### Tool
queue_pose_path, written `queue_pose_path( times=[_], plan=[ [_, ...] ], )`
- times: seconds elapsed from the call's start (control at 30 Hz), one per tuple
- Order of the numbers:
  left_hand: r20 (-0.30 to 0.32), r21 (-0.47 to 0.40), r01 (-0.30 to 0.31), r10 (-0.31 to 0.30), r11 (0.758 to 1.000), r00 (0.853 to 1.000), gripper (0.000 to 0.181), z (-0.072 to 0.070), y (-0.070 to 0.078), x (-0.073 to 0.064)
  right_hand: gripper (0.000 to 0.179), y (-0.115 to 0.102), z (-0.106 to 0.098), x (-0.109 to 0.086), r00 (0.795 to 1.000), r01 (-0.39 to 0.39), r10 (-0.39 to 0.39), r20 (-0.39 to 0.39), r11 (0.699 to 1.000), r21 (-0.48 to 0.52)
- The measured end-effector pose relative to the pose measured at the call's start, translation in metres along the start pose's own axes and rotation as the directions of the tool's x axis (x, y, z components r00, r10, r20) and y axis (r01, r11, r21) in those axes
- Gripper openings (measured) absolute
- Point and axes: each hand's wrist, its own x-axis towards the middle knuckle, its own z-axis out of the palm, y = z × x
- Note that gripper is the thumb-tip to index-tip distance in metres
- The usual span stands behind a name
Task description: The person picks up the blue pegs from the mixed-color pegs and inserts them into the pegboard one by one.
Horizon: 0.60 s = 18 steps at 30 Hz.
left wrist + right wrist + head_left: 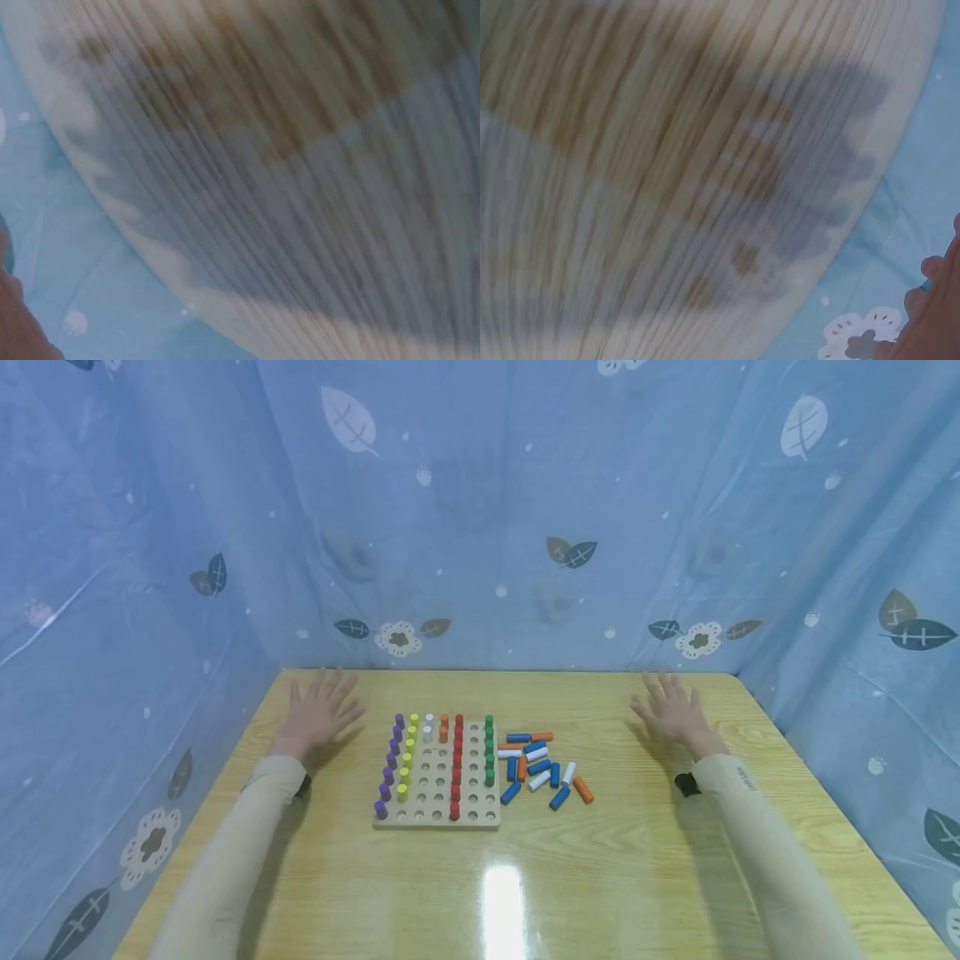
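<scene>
A wooden pegboard (437, 824) lies left of the table's middle, with purple, yellow, white, orange, red and green pegs standing in its holes. Beside its right edge, loose blue, white and orange pegs (539, 767) are scattered. My left hand (313, 717) is left of the board, fingers spread and holding nothing. Well to the right of the loose pegs, my right hand (672, 712) is also spread with nothing in it. Both hands are slightly blurred. In the wrist views only a bit of the left hand (21, 319) and of the right hand (930, 311) shows.
The wooden table (600, 877) has a bright glare patch near its front. Blue leaf-patterned curtains (480, 510) hang at the back and on both sides, close against the table's edges. Hand shadows fall on the tabletop in both wrist views.
</scene>
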Motion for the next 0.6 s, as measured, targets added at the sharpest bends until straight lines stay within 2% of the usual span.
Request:
queue_pose_path(
  times=[0.27, 0.6],
  plan=[
    [0.056, -0.061, -0.026, 0.029, 0.998, 0.998, 0.068, 0.002, 0.012, -0.009, 0.067, -0.013, 0.008, 0.006, 0.999, 0.032, -0.031, -0.026, 0.999, 0.035],
    [0.074, -0.132, -0.025, 0.035, 0.991, 0.997, 0.065, 0.003, 0.021, -0.013, 0.063, -0.034, 0.009, 0.012, 0.993, 0.095, -0.086, -0.076, 0.988, 0.124]
  ],
)
